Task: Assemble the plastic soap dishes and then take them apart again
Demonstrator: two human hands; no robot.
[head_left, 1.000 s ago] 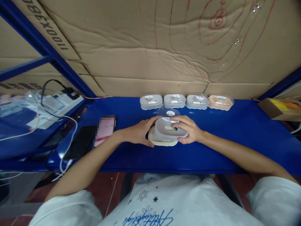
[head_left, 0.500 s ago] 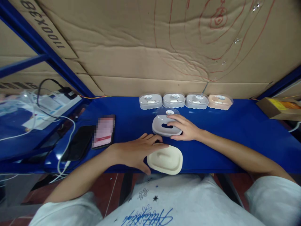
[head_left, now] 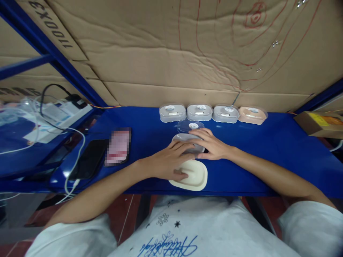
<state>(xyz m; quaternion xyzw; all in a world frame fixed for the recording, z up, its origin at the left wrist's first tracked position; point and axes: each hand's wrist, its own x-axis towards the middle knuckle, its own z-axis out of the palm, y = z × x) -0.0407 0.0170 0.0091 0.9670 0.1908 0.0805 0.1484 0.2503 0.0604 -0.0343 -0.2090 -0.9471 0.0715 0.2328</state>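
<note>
Blue, long, smooth tabletop [head_left: 281,142] bears both hands: left hand [head_left: 167,162] spread open, right hand [head_left: 217,146] curved, grip unclear. A cream, rounded-rectangular, plastic-looking dish [head_left: 199,176] lies nearest; beyond, beneath both, a glossy grey oval plastic-looking shell [head_left: 184,137] seems being positioned; lifting calls for gripping its rim.

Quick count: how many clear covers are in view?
5: one each on the three grey boxes at the back, one on the peach box at that row's right end, and a loose clear cover near the right hand. Others could be hidden.
</note>
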